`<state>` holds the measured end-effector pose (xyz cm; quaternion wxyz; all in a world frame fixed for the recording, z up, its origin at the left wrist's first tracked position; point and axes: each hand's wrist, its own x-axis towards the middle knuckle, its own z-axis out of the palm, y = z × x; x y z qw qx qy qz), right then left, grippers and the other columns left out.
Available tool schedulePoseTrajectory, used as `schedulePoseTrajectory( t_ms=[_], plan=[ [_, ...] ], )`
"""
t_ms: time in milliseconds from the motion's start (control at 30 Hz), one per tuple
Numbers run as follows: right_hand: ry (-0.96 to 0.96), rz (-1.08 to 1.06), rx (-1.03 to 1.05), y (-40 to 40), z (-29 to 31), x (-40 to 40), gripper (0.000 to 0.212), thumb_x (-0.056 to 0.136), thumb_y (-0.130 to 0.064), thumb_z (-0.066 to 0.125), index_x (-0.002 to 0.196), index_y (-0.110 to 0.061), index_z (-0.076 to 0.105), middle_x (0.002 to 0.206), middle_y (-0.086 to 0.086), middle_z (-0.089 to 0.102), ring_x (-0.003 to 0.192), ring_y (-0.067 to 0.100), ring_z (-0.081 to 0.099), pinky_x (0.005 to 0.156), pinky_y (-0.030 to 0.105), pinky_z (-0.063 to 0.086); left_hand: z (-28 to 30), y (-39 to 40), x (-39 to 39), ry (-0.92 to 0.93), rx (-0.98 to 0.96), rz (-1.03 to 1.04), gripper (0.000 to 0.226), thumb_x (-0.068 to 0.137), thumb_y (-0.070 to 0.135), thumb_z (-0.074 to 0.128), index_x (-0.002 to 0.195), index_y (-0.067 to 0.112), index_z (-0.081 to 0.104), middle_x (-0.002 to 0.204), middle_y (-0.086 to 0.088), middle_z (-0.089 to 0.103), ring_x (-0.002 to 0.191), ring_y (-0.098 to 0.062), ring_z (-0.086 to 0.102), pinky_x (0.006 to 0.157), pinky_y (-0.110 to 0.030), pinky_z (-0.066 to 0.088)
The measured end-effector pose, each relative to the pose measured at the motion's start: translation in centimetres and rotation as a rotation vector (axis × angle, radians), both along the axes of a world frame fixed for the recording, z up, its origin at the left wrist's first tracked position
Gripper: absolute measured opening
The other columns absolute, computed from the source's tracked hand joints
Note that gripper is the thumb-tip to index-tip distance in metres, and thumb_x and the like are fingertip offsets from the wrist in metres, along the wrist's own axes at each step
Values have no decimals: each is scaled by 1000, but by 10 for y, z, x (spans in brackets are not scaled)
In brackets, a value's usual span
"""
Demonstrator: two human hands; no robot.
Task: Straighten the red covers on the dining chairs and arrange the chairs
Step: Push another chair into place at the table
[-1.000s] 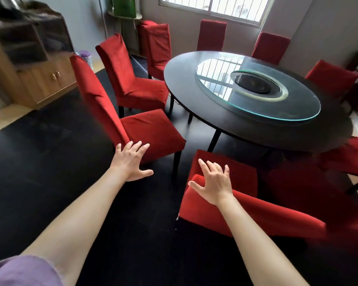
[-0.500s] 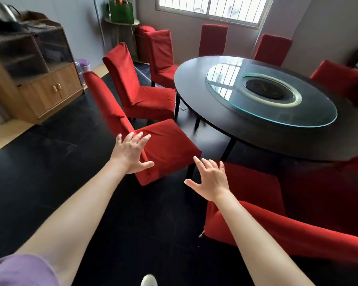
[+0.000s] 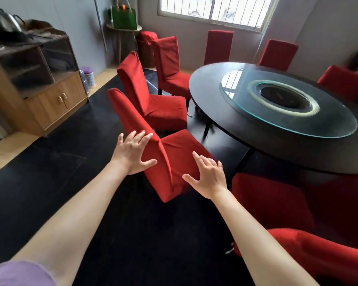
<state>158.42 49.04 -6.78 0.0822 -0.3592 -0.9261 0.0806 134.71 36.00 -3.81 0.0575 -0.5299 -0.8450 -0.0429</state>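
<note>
A red-covered dining chair [image 3: 175,153] stands turned away from the round black table [image 3: 225,118], its back leaning to the upper left. My left hand [image 3: 132,154], fingers spread, lies against the lower back of that chair. Over the seat's near side hovers my right hand [image 3: 208,177], fingers spread; whether it touches the cover I cannot tell. A second red chair [image 3: 151,98] stands just behind it, and a third red chair [image 3: 171,67] is farther back. Another red chair [image 3: 277,205] sits at the lower right, its back [image 3: 318,254] nearest me.
Several more red chairs ring the table's far side, below the window. A glass turntable [image 3: 287,104] lies on the table. A wooden cabinet [image 3: 39,83] stands at the left wall, with a green bag [image 3: 123,15] on a stand in the corner. The floor is dark.
The view has shifted left and closer to the turned chair. Both hands have reached forward onto it, left hand now against its back, right hand over the seat.
</note>
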Motion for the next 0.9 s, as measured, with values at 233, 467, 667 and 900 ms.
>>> schedulePoseTrajectory(
  t_ms=[233,467,667,900],
  plan=[
    [-18,-138,-16,-70,-5,-65,91,81,-74,44,154,-28,13,154,4,35,142,22,27,118,51,12,-2,-43,-85,17,24,-124,96,78,75,48,154,29,12,161,0,18,148,-25,15,116,-55,9],
    [-39,-224,10,-116,-3,-122,93,82,-72,47,155,-26,12,155,7,33,143,25,26,117,52,13,-11,-83,-160,-29,-45,-143,94,80,73,50,154,29,12,162,1,16,148,-23,12,117,-53,7],
    [-39,-299,52,-106,7,-166,93,83,-71,48,155,-25,12,156,9,29,144,27,25,117,53,15,-8,-53,-206,-44,-9,-208,93,80,72,51,154,30,13,161,1,17,148,-23,13,116,-54,8],
    [-29,-333,53,-69,7,-217,93,83,-70,49,155,-26,9,156,9,29,144,28,24,117,53,14,-10,14,-235,-31,-24,-325,94,81,72,50,154,29,11,162,1,15,148,-23,13,117,-53,8]
  ],
)
